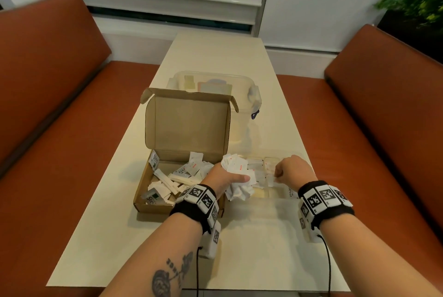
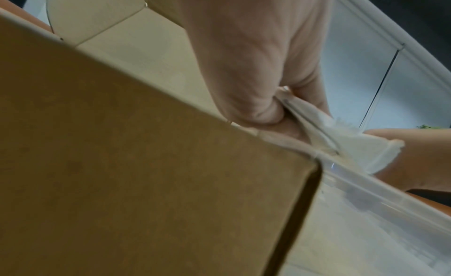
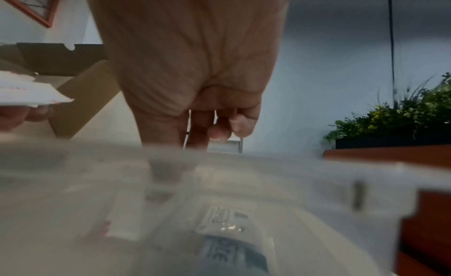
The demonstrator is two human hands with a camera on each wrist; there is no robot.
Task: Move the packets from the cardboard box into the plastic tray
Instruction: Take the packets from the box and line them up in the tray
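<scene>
Clutching a crumpled bundle of white paper sachets [image 1: 237,176], the left hand [image 1: 221,178] hovers over the brown cardboard box's [image 1: 143,203] right edge. Loose ones could spill onto the table. Right hand [image 1: 293,172], fingers curled, pinches a sachet inside the clear, glossy plastic tray [image 1: 275,203].
</scene>
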